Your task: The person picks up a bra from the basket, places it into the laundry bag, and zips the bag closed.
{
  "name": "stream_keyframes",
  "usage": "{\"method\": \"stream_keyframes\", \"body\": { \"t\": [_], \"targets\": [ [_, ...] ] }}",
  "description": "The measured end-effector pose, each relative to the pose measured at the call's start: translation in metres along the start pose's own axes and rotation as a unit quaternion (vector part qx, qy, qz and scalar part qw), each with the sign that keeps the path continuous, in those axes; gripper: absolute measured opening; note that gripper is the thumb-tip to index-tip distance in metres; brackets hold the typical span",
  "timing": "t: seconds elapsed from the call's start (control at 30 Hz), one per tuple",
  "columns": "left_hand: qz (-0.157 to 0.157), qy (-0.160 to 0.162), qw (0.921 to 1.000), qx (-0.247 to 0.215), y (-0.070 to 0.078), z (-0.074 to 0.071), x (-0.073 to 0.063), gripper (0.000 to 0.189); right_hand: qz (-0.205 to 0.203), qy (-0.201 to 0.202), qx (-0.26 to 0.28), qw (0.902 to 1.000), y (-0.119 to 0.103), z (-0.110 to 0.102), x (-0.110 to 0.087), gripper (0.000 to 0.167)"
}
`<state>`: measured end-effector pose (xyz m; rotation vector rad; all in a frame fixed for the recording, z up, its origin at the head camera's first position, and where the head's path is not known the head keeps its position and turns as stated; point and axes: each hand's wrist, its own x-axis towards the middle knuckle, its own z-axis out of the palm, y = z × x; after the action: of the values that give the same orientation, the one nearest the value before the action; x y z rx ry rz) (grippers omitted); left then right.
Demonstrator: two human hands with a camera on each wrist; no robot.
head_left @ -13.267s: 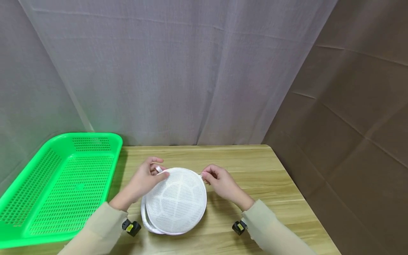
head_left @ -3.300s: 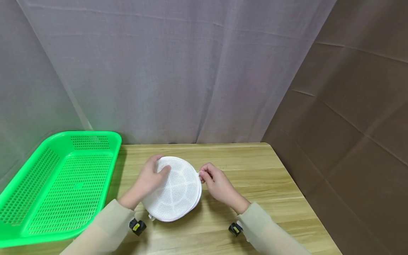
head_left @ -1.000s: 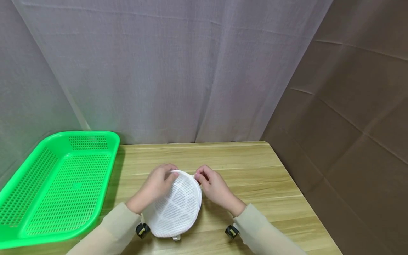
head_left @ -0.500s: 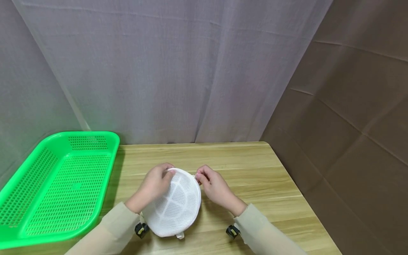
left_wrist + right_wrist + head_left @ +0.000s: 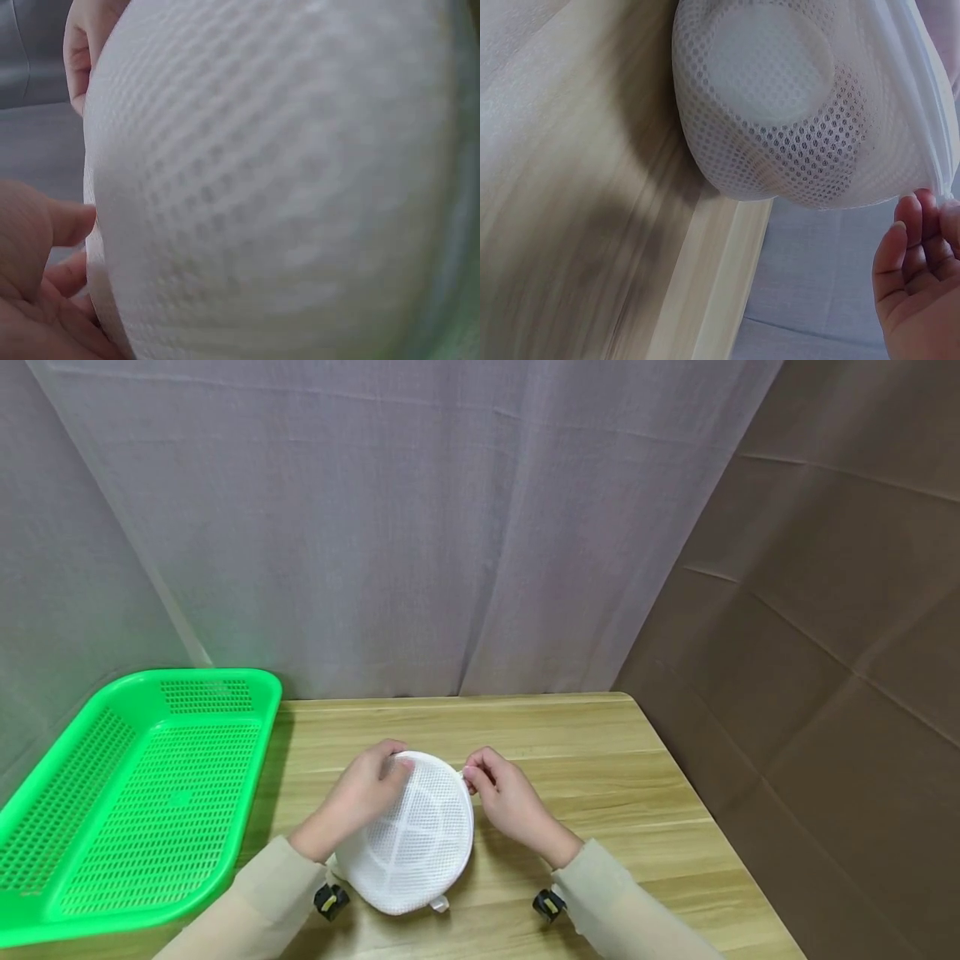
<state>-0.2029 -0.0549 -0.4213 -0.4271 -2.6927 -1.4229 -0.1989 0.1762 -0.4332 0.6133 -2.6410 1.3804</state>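
Observation:
A round white mesh laundry bag [image 5: 420, 839] stands tilted above the wooden table, its top face towards me in the head view. My left hand [image 5: 363, 793] grips its far left rim, thumb on the top face and fingers behind. In the right wrist view a white zip band [image 5: 915, 75] runs along the bag's side, and a pale round patch [image 5: 772, 67] shows on or through the mesh. My right hand [image 5: 512, 797] pinches a small piece at the rim, probably the zip pull, mostly hidden by the fingertips. A white fabric tab [image 5: 439, 903] sticks out at the near edge.
On the left stands a green plastic basket [image 5: 264, 760] with perforated walls and floor. The wooden table [image 5: 600, 777] reaches back to a grey curtain [image 5: 375, 543]; a brown cloth wall [image 5: 840, 652] rises on the right.
Over the last second the bag has turned slightly, its near tab shifting right and its top face showing more fully. Both hands have kept their hold, nearly in place.

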Motion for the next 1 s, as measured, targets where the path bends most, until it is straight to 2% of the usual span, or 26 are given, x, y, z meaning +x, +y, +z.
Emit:
{"method": "stream_keyframes", "body": {
  "t": [0.1, 0.2, 0.4, 0.63, 0.8, 0.9, 1.0],
  "targets": [
    [0.023, -0.014, 0.9996, 0.007, 0.005, 0.003, -0.001, 0.027, -0.002, 0.001, -0.002, 1.0, -0.002, 0.0, 0.0, 0.007],
    [0.038, -0.015, 0.9989, 0.023, 0.008, 0.005, -0.002, 0.02, 0.002, -0.005, -0.003, 1.0, -0.004, 0.001, 0.0, 0.007],
    [0.026, 0.013, 0.9987, 0.041, 0.007, 0.008, -0.003, 0.009, 0.005, -0.015, -0.004, 0.9999, -0.006, 0.001, -0.001, 0.007],
    [0.003, 0.023, 0.9996, 0.013, -0.001, 0.003, -0.003, 0.01, -0.003, -0.019, -0.007, 0.9998, -0.006, 0.0, -0.003, 0.009],
    [-0.017, 0.029, 0.9994, 0.009, -0.004, 0.0, -0.004, 0.011, -0.005, -0.015, -0.013, 0.9998, -0.004, 0.0, -0.004, 0.01],
    [-0.011, 0.022, 0.9997, 0.008, -0.002, 0.001, -0.004, 0.016, -0.005, -0.012, -0.012, 0.9998, -0.002, 0.0, -0.003, 0.009],
    [0.009, 0.005, 0.9999, 0.008, 0.003, 0.002, -0.004, 0.022, -0.004, -0.011, -0.013, 0.9998, -0.002, 0.001, -0.002, 0.008]
  ]
}}
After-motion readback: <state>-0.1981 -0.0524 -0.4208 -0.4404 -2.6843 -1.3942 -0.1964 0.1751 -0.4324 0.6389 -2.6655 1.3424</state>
